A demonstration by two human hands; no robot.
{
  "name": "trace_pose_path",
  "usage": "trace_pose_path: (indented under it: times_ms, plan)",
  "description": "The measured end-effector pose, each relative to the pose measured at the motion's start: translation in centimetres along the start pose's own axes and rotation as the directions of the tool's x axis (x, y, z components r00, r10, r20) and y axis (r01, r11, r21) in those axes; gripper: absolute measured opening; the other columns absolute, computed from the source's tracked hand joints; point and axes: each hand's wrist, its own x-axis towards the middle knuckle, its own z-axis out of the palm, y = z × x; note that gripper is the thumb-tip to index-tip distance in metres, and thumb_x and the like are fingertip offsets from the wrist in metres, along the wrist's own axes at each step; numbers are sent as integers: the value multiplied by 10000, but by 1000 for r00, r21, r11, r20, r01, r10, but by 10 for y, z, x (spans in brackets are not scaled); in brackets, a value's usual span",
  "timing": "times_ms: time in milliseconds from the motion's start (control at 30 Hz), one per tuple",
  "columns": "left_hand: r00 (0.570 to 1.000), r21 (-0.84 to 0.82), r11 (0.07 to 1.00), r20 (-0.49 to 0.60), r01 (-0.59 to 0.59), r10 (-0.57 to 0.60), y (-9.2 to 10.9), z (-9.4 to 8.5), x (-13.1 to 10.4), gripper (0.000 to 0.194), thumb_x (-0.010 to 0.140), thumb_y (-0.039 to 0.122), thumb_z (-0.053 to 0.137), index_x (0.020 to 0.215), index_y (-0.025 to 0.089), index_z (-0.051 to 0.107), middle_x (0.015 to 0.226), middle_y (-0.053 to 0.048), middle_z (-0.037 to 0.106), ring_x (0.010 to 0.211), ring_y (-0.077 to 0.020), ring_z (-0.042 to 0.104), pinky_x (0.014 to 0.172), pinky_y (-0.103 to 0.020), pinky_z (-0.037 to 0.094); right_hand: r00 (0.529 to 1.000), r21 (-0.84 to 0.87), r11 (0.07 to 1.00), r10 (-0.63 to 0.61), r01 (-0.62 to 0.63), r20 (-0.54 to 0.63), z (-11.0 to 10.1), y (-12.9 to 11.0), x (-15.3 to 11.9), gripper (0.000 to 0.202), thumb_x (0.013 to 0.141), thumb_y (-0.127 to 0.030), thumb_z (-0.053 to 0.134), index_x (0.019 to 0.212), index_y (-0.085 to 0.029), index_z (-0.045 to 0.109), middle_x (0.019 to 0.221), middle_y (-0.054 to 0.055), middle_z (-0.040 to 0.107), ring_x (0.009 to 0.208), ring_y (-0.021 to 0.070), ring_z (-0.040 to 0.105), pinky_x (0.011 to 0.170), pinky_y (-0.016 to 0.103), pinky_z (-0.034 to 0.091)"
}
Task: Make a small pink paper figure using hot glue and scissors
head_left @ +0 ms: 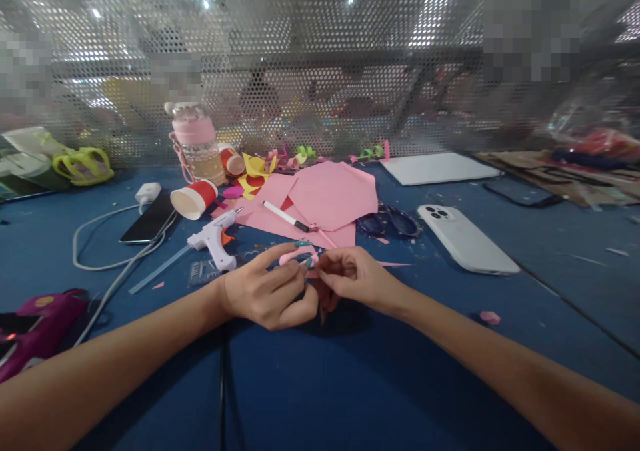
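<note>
My left hand (273,294) and my right hand (357,276) meet just above the blue table's near middle. Between their fingertips is a small curled pink paper piece (291,254), mostly covered by the fingers. The left index finger reaches out over it while the other left fingers are curled in. Thumb and index of the right hand are pinched at its right end. Right behind the hands lie pink paper sheets (335,194) with a white marker (285,216) on top. Blue-handled scissors (390,223) rest to their right.
A white glue gun (215,238), a red paper cup (203,194), a black phone (149,221) with a white cable and a pink-lidded bottle (195,144) stand left. A white phone (465,238) and a white sheet (440,169) lie right. A perforated metal screen (320,71) closes the back.
</note>
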Motion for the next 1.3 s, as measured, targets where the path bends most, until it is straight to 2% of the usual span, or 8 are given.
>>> trace_pose_path:
  times_ms: [200,400,633,1033,1300]
  plan:
    - [1000,-1,1000,9,1,-1,2,1,0,114,777,167,496,687,169,567,560,24,639,597,-117,611,745,-351,527,1000,-40,999,-15,15,1,2,1,0,134,555,-135,626,661,-147,544,482,-43,578,416,76,558,421,188,481]
    - [1000,1,1000,3,5,-5,1,1,1,119,786,184,499,683,171,558,555,25,635,588,-111,612,731,-336,531,998,-65,998,-15,11,-64,3,-1,0,86,535,-116,556,603,-153,518,441,-43,572,381,76,547,405,187,467]
    - [1000,8,1000,8,5,-5,0,0,0,85,757,163,527,676,166,554,576,14,650,600,-116,616,736,-345,533,1000,0,1000,-11,11,-11,1,1,-1,133,565,-147,597,682,-145,533,514,-38,587,419,74,558,430,193,490]
    - [1000,-4,1000,26,3,-3,3,1,1,120,771,161,484,697,184,575,556,42,640,586,-104,608,757,-337,524,997,-155,988,-11,-1,-75,5,0,-1,108,518,-165,561,619,-154,522,445,-51,538,404,76,525,401,177,413]
    - [999,26,1000,43,-1,0,2,0,1,133,790,191,491,686,204,571,574,48,642,608,-96,615,741,-318,536,991,-176,984,-48,26,-123,8,0,-1,78,525,-156,512,603,-159,508,449,-56,529,395,76,522,407,194,439]
